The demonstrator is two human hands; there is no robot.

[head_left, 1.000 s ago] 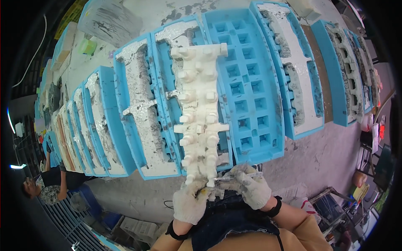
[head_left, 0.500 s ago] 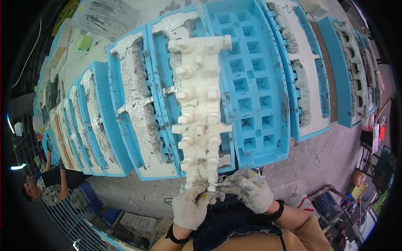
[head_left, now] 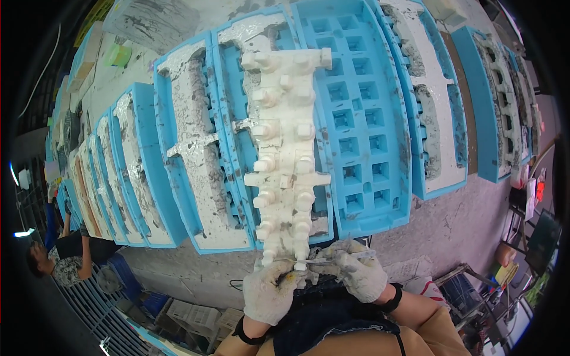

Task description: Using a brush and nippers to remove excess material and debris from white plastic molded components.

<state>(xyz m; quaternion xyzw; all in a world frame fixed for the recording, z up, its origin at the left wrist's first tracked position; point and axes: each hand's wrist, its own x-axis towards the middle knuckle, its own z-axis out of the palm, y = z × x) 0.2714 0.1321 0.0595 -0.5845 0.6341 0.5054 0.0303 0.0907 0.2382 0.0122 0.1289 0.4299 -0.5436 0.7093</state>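
A long white knobbed casting (head_left: 285, 151), like plaster or foam, lies lengthwise in front of me across the blue moulds. At its near end, my left hand (head_left: 269, 295) in a dirty white glove is closed around the edge, thumb toward the tip. My right hand (head_left: 361, 276), also gloved, pinches a thin, light-coloured stick-like tool (head_left: 323, 259). The tool's end points left and meets the casting's near right corner beside my left fingers. Its exact kind is too small to make out. Grey smears mark the right glove's fingers.
Right of the casting lies a blue mould (head_left: 389, 127) with rows of square pockets. More blue moulds with white filling (head_left: 193, 142) stand left, and others (head_left: 442, 118) right. A grey-streaked block (head_left: 151, 24) sits far left. Another person (head_left: 68, 267) is at the left edge.
The view has shifted slightly. Both hands keep their grips at the casting's near end, with the tool almost in the same place. The person at the left has moved a little.
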